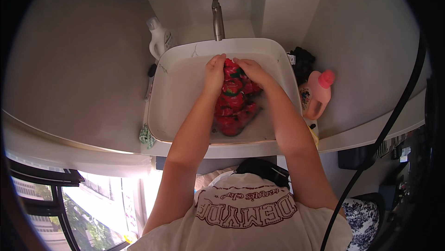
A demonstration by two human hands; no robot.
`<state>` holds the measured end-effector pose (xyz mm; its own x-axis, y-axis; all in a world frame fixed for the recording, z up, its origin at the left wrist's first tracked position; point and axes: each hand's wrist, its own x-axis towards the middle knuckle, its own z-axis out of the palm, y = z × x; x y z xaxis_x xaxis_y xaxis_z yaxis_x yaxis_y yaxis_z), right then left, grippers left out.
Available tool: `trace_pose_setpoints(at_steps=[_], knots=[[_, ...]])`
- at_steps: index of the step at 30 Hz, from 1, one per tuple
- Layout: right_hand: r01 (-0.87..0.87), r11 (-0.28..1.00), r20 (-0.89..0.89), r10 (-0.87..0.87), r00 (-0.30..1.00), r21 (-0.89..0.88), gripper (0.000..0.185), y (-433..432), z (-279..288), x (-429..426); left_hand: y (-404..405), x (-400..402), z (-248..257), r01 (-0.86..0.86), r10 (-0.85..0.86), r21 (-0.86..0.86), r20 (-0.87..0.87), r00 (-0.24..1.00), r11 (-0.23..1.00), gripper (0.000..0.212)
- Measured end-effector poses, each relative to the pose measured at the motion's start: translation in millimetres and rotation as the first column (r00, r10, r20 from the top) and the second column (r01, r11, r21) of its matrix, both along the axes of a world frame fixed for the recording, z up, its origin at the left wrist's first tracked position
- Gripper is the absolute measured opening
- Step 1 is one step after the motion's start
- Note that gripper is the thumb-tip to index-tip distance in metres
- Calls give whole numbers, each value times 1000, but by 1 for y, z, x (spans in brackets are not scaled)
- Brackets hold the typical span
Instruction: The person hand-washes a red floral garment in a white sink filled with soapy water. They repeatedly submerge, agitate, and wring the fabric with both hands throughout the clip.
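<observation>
A wet red patterned cloth (232,101) with green and dark patches hangs down into cloudy water in a white rectangular basin (174,51). My left hand (215,72) grips its upper edge from the left side. Opposite it, my right hand (251,69) pinches the same edge with thumb and fingers. The cloth's lower part lies in the water, blurred beneath the surface. Just behind both hands stands a metal faucet (218,21), its spout over the basin's back rim. No stream of water shows from it.
A white jug-shaped bottle (160,39) stands behind the basin at left. At right are a black bunched cloth (301,64) and a pink bottle with a red cap (318,92). A green-and-white cloth (146,136) lies at the front left corner. A black cable (382,132) crosses the right side.
</observation>
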<state>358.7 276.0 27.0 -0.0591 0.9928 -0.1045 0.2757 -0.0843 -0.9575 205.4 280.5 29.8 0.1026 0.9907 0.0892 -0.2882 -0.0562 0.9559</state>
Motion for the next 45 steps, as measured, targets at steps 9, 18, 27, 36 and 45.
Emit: trace_pose_setpoints(at_steps=[9,18,27,36,45], knots=[[19,999,-204,-26,979,-36,40,-12,30,13,-1,-3,1,-47,224,483,-317,922,874,39],[-83,747,373,-229,899,660,21,-14,15,-22,10,3,-16,-65,65,-189,-8,998,980,37],[-25,777,420,-313,852,629,31,-8,14,-39,1,9,-10,37,23,-405,143,989,914,41],[36,983,240,-79,968,179,66,24,-38,45,3,-16,18,-163,205,-252,152,967,954,31],[-346,913,827,361,432,-217,89,5,-62,10,55,-57,-35,-587,590,69,-38,806,806,27]])
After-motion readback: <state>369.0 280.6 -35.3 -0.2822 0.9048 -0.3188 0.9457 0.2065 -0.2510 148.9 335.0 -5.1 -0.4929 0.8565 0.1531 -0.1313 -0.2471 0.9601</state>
